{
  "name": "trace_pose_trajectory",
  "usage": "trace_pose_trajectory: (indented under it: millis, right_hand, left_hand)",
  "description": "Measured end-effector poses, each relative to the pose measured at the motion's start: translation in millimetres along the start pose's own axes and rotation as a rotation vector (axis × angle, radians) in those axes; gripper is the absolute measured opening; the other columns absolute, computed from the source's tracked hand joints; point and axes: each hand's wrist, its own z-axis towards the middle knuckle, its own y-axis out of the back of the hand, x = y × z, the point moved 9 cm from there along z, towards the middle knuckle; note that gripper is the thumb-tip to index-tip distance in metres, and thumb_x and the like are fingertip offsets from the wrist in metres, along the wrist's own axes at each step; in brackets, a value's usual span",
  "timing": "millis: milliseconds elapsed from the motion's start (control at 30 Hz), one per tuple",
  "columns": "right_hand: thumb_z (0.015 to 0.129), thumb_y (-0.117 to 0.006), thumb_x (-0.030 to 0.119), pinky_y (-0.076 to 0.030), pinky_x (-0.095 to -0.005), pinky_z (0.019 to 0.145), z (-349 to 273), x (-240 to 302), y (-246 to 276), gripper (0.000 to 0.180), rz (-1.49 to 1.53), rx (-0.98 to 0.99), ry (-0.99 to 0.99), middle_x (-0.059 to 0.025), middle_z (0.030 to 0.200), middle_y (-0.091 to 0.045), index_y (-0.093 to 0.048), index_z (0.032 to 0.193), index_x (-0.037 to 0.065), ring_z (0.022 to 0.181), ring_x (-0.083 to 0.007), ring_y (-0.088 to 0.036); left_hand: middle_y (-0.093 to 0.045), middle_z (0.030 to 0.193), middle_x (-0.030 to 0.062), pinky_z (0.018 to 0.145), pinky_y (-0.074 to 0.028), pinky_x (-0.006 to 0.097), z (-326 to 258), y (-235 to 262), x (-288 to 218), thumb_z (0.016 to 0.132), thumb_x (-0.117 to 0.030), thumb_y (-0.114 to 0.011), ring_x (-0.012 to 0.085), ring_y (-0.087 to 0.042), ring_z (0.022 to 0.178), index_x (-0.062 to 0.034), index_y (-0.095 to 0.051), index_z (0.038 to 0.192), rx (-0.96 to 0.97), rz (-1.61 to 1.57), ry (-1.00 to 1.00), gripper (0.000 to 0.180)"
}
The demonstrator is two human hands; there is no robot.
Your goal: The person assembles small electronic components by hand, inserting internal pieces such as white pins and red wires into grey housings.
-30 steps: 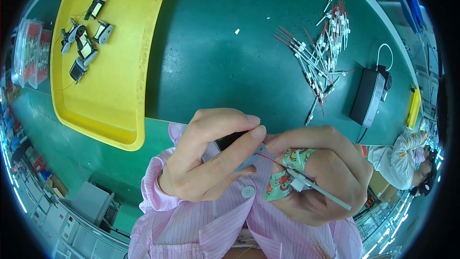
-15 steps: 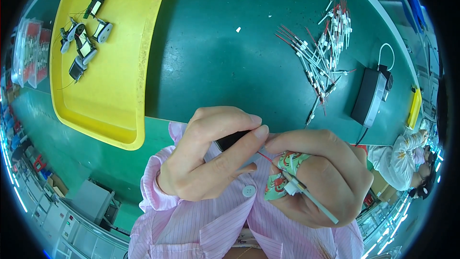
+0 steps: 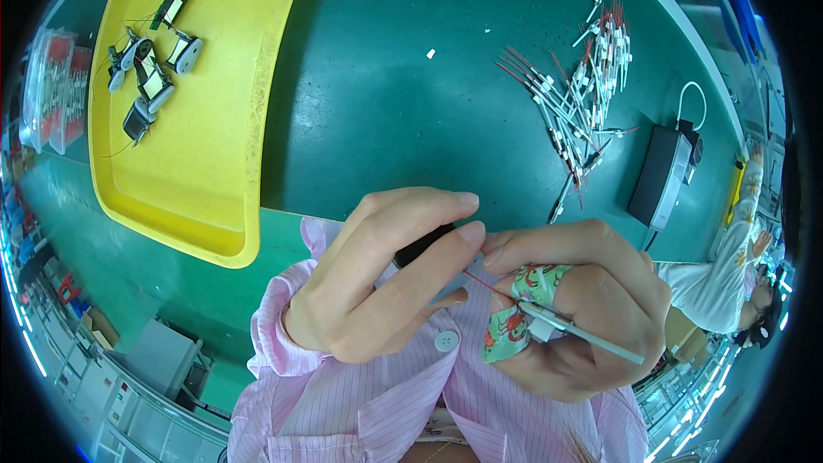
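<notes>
1. The small black part (image 3: 422, 246) is close in front of the person's chest, just below the tabletop's near edge. The left hand (image 3: 377, 279) pinches it between the thumb and the first fingers, which are pressed together on it.
2. A thin red wire (image 3: 489, 285) runs from the black part to the right hand (image 3: 583, 317). The two hands touch at the fingertips, probably so the fine wire stays steady.
3. The right hand's fingers are curled and pinch a white sleeved lead (image 3: 583, 336), which sticks out to the lower right. One finger wears a patterned green bandage (image 3: 519, 313), perhaps to protect the skin.
4. On the green tabletop (image 3: 386, 103), well apart from the hands, lies a loose pile of similar white leads with red wires (image 3: 579, 94), within reach on the right.
5. Beside the pile is a black box with a white cable (image 3: 660, 176).
6. On the left, a yellow tray (image 3: 214, 120) holds several small coil parts (image 3: 150, 64), kept together in its far corner.
</notes>
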Motion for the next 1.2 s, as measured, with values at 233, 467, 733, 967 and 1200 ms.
trace_pose_trajectory:
  millis: [233,467,733,967,1200]
  right_hand:
    - [0.067,-0.075,0.003,-0.054,-0.0264,0.050,3.2,-0.1,-1.2,0.019,-0.016,0.034,0.011,-0.0176,0.074,-0.065,-0.057,0.069,-0.002,0.060,-0.0212,-0.068]
    - [0.068,-0.076,0.004,-0.055,-0.0275,0.051,1.6,-3.4,-0.7,0.021,0.009,-0.005,-0.052,-0.0179,0.074,-0.065,-0.057,0.068,-0.003,0.060,-0.0222,-0.068]
    - [0.073,-0.076,0.011,-0.057,-0.0296,0.057,1.5,-3.6,1.0,0.024,0.011,-0.023,-0.135,-0.0191,0.075,-0.064,-0.058,0.068,-0.004,0.064,-0.0248,-0.069]
    - [0.071,-0.079,0.015,-0.057,-0.0294,0.057,0.0,-4.5,-2.2,0.028,0.012,-0.027,-0.129,-0.0195,0.075,-0.064,-0.058,0.069,-0.004,0.065,-0.0250,-0.069]
    - [0.073,-0.079,0.015,-0.058,-0.0297,0.058,-0.6,-5.1,-2.1,0.029,0.035,-0.013,-0.152,-0.0199,0.076,-0.064,-0.057,0.069,-0.004,0.066,-0.0249,-0.069]
  left_hand:
    - [-0.061,0.103,0.0251,0.066,-0.051,0.034,0.5,-0.2,0.9,0.081,-0.022,-0.069,0.0317,-0.063,0.083,0.0082,-0.061,0.099,-0.012,-0.028,-0.005,0.036]
    - [-0.061,0.102,0.0245,0.066,-0.051,0.035,-0.5,-0.9,1.6,0.082,-0.022,-0.068,0.0316,-0.063,0.082,0.0084,-0.060,0.099,-0.015,-0.007,-0.009,0.035]
    - [-0.061,0.100,0.0241,0.065,-0.051,0.035,1.3,1.1,0.3,0.083,-0.023,-0.068,0.0317,-0.063,0.081,0.0087,-0.060,0.099,-0.050,-0.006,-0.021,0.037]
    - [-0.062,0.100,0.0237,0.065,-0.051,0.035,-1.7,2.4,-0.2,0.082,-0.025,-0.069,0.0312,-0.063,0.081,0.0083,-0.060,0.100,-0.055,0.040,-0.035,0.039]
    - [-0.061,0.099,0.0232,0.064,-0.051,0.035,-1.6,2.8,0.3,0.083,-0.025,-0.068,0.0311,-0.064,0.080,0.0084,-0.059,0.102,-0.063,0.014,-0.026,0.040]
